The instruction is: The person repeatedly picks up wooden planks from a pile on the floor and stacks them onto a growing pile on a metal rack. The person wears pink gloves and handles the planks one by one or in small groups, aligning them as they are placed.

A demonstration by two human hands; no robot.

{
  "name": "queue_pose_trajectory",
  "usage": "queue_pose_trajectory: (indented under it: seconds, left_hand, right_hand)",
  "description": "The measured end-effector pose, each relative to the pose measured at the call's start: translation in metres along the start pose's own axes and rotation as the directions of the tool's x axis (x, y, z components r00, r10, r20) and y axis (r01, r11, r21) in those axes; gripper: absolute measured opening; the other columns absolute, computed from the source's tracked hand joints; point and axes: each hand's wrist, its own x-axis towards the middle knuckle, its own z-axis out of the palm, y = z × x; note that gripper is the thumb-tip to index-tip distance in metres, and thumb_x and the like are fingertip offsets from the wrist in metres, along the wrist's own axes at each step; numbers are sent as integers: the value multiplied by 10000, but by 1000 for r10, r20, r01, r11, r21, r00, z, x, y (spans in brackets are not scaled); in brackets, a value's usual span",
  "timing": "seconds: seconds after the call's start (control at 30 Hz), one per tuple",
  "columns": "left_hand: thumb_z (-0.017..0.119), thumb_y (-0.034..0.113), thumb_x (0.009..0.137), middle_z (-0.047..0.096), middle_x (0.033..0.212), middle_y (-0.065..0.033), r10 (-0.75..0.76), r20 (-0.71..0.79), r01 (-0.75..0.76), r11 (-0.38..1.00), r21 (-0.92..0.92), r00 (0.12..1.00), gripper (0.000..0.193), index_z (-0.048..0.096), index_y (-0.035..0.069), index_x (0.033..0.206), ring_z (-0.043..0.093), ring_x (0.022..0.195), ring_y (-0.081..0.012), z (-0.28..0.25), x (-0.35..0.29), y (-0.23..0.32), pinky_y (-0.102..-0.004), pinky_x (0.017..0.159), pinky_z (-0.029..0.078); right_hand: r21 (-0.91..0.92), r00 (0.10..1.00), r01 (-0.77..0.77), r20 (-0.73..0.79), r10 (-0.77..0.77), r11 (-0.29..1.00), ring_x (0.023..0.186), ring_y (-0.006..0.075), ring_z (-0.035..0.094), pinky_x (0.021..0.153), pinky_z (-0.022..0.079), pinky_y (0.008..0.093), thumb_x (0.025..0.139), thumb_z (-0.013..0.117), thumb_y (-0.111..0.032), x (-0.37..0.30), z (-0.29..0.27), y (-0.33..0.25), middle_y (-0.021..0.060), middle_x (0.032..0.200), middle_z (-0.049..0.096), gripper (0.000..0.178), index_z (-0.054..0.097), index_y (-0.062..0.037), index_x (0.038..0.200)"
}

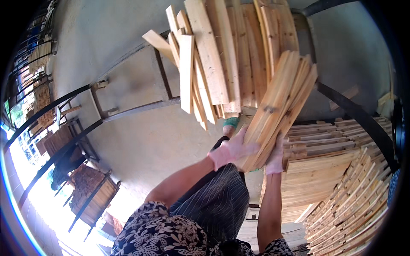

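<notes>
A bundle of wooden boards (pixel 273 109) slants up and away from me, gripped near its lower end. My left hand (pixel 235 148), in a pale pink glove, is closed on the bundle's left side. On the opposite side my right hand (pixel 274 158), gloved alike, holds the boards too, its fingers partly hidden behind them. Beyond the bundle lies a loose pile of long pale boards (pixel 205 51), some sticking out askew on its left. The bundle's far end overlaps the pile in view; whether they touch I cannot tell.
Stacked boards (pixel 318 170) stand close by my right side, with many board ends (pixel 350 209) in rows further right. A dark metal frame (pixel 141 112) runs across the left over the concrete floor (pixel 132 149). More wood stacks (pixel 92 192) stand at far left.
</notes>
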Motion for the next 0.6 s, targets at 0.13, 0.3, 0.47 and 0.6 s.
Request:
queue_pose_trajectory:
  seconds: [0.13,0.3,0.47,0.6]
  left_hand:
    - [787,390,832,434,1458,-247,-76,-6,76,996,-45,997,1075,137,-57,1562,447,1361,-290,47,-67,-45,-371,1136,378]
    - [707,222,936,582,1367,-135,50,265,170,649,-741,963,653,392,40,1478,595,1253,-277,0,-45,-172,-470,1053,536]
    - [867,352,810,517,1438,-89,-2,-27,-17,740,-673,1000,948,307,137,1544,555,1296,-282,45,-68,-114,-471,1050,537]
    - [908,384,749,462,1486,-84,105,-19,-101,875,-474,994,1108,215,130,1576,519,1331,-279,131,-109,-117,-472,1071,517]
  right_hand:
    - [44,997,75,-5,-75,996,1138,232,663,976,566,375,995,637,-462,-64,-38,31,130,1336,625,633,505,-44,1451]
    - [-535,992,-41,78,97,844,1188,176,610,1019,482,326,918,747,-371,-144,-47,56,130,1259,681,702,485,-20,1467]
    - [-288,984,83,177,-33,954,1226,213,588,1044,478,349,845,825,-321,-158,-68,73,147,1336,629,870,379,-23,1529]
    - [-121,978,150,160,-130,981,1209,190,585,1035,483,338,833,846,-275,-223,-146,93,113,1344,619,825,427,-13,1493]
